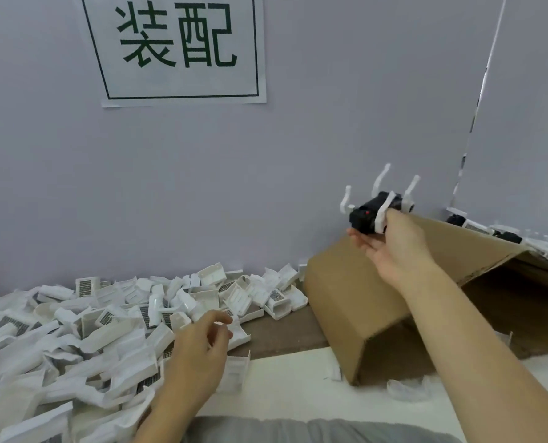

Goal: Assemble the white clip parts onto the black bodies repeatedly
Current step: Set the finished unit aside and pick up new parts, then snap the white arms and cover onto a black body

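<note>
Your R hand [391, 247], grip loose, fingers straight, carries black body w/ white clips [373, 214]; L hand [199, 343] relaxed, holding nothing, over white clip pile [106, 330]

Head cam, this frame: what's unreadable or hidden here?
- Cardboard box interior: head view, its folded flap covers it.
- Finished pieces behind the box: mostly hidden by the flap, cut by the right edge.
- Black body with white clips at the right hand: motion-blurred, grip unclear.
- Left hand fingertips: blurred; contact with the white parts pile unclear.
- Pile extent: cut by the left edge.
</note>
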